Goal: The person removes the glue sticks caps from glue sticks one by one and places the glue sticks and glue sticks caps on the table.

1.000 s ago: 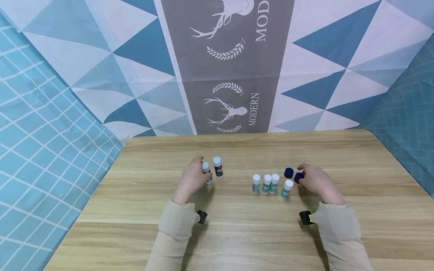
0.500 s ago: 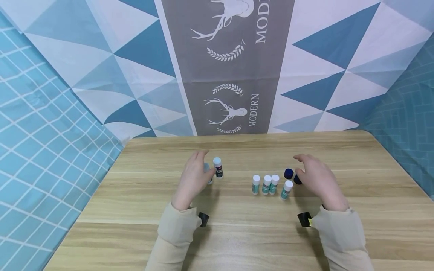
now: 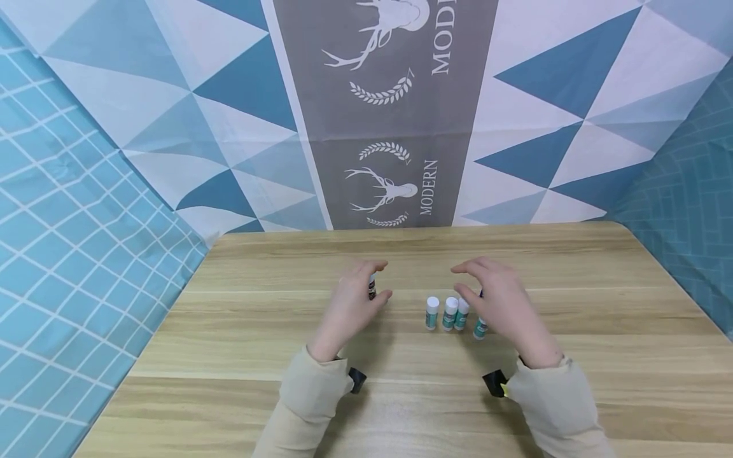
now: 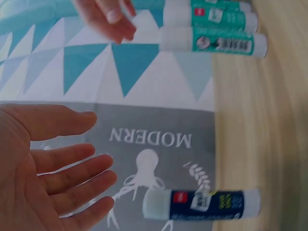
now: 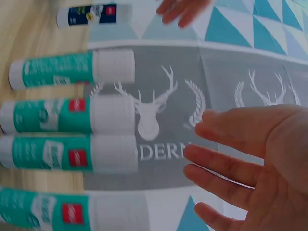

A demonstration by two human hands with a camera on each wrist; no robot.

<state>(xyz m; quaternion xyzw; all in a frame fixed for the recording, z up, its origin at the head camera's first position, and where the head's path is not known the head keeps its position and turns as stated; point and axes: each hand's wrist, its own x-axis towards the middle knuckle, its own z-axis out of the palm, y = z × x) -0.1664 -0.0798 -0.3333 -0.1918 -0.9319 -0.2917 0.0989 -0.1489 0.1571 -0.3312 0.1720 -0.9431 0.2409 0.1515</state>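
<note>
Above the table, my left hand (image 3: 356,304) hovers with fingers spread and nothing held. Just beyond it stands a glue stick with a navy label (image 3: 372,287), partly covered by the hand; the left wrist view shows this navy glue stick (image 4: 207,204) apart from the fingers. My right hand (image 3: 499,306) is also raised, its palm bare in the right wrist view. Several green-labelled glue sticks (image 3: 432,313) with white caps stand upright to its left, the rightmost one (image 3: 480,328) partly behind the hand. A second navy glue stick is hidden behind my left hand.
A small dark blue round piece (image 3: 481,293) shows only as a sliver behind my right hand. The wooden table (image 3: 424,407) ends at a patterned cloth backdrop (image 3: 395,127). Blue cloth hangs on both sides. Black wrist devices (image 3: 357,380) sit under the sleeves.
Both hands have let go and lifted: the left from a navy glue stick, the right from a dark blue round piece. They have moved inward, toward each other, covering those things.
</note>
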